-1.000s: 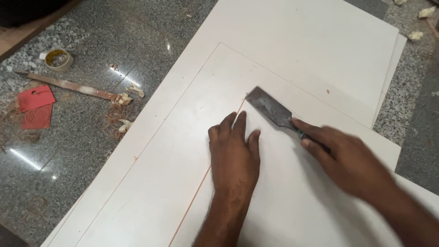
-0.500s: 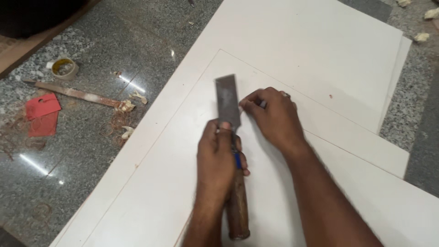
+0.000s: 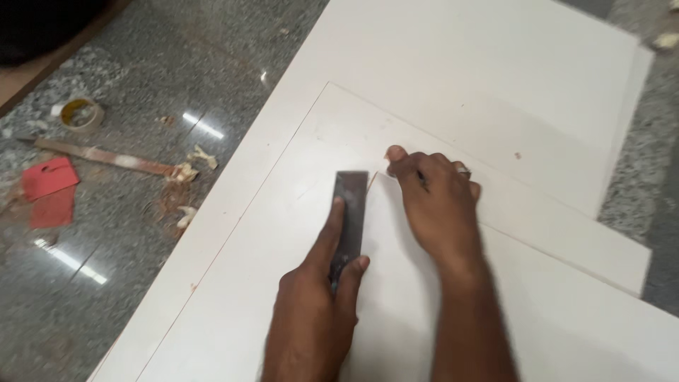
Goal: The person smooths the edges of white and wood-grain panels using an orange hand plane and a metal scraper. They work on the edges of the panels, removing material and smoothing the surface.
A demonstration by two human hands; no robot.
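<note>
We hold a wide, dark-bladed chisel (image 3: 351,216) in the left hand (image 3: 318,304) at the centre of the frame. The fingers are closed around the tool, with the index finger (image 3: 331,230) laid along the flat of the blade and the thumb (image 3: 353,277) against its right edge. The blade lies flat on the upper white board (image 3: 233,311), its tip pointing toward the top of the frame.

The right hand (image 3: 437,205) rests on the same board just to the right of the blade tip. Its fingers are curled, and a thin dark object, possibly a pencil (image 3: 421,180), shows between them; we cannot tell exactly what it is.

The upper white board lies on a larger white board (image 3: 495,78) that extends toward the upper right. Both rest on a grey granite floor (image 3: 141,85).

At the left of the frame, on the floor, we see a roll of tape (image 3: 79,113), a long flat metal file (image 3: 106,157), a red plastic piece (image 3: 49,189) and scattered wood shavings (image 3: 187,170).
</note>
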